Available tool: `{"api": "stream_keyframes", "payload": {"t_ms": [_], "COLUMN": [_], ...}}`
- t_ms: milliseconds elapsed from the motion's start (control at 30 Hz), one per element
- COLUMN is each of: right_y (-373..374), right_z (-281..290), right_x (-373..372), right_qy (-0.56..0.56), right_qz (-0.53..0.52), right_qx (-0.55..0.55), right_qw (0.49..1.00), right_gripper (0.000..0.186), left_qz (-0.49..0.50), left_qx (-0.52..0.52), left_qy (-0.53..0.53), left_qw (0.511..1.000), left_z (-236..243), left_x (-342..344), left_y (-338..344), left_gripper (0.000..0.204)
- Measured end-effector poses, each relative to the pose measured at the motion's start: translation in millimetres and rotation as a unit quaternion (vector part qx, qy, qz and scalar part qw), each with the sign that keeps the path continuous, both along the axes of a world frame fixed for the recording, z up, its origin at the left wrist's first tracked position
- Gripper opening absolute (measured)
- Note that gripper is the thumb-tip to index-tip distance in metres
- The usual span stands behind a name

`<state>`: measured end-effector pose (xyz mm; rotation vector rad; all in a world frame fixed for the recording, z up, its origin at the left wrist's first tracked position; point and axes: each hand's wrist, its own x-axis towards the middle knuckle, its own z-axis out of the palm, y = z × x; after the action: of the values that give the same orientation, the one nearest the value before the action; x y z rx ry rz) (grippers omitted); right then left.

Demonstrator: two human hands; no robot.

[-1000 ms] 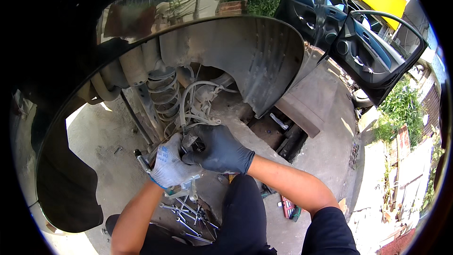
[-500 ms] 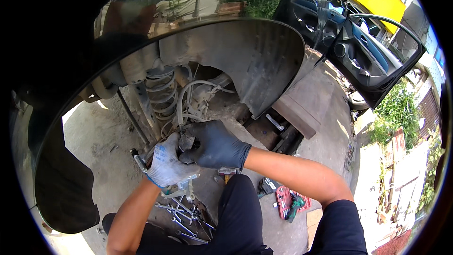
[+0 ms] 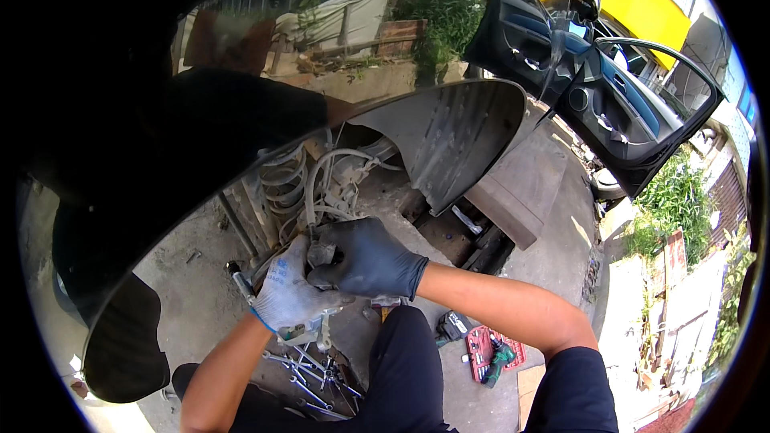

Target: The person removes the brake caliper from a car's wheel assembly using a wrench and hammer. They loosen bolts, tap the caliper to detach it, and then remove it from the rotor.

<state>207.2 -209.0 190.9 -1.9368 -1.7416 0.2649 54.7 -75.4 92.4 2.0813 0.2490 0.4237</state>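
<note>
Low in the wheel arch of a car, both hands meet around a small grey metal part (image 3: pixel 322 252), largely hidden by fingers, so its kind is unclear. My left hand (image 3: pixel 290 289), in a whitish knit glove with a blue cuff, closes on it from the left and below. From the right, my right hand (image 3: pixel 370 256), in a black glove, curls its fingers around it. A pale hose (image 3: pixel 310 188) curves down to just above the hands. Behind them stands a coil spring (image 3: pixel 281 180). Left of my left hand is a shiny metal cylinder (image 3: pixel 239 279).
The dark fender (image 3: pixel 200 212) overhangs the work; its liner (image 3: pixel 457 140) curves at right. Several wrenches (image 3: pixel 313 377) lie below. Near my right knee are a black battery pack (image 3: pixel 455 325), a red case (image 3: pixel 480 345) and a green power tool (image 3: pixel 500 359). An open door (image 3: pixel 626 108) stands far right.
The view has shifted, so the fender edge sits lower and covers more of the spring. Both hands stay on the grey metal part, with only slight finger movement.
</note>
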Motion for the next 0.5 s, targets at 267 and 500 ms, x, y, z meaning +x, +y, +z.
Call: {"api": "stream_keyframes", "payload": {"t_ms": [267,500], "right_y": [-14.3,-22.8], "right_z": [9.5,0.5], "right_x": [-4.1,-1.3], "right_qy": [0.041,0.044], "right_qz": [-0.018,-0.045], "right_qx": [-0.029,-0.072], "right_qw": [0.999,0.995], "right_gripper": [0.055,0.052], "left_qz": [-0.011,-0.005], "left_qx": [0.038,0.078], "left_qy": [0.019,0.026], "left_qw": [0.999,0.997], "left_z": [28.8,30.3], "left_x": [-8.7,-2.9], "left_y": [1.8,-4.8], "left_gripper": [0.071,0.065]}}
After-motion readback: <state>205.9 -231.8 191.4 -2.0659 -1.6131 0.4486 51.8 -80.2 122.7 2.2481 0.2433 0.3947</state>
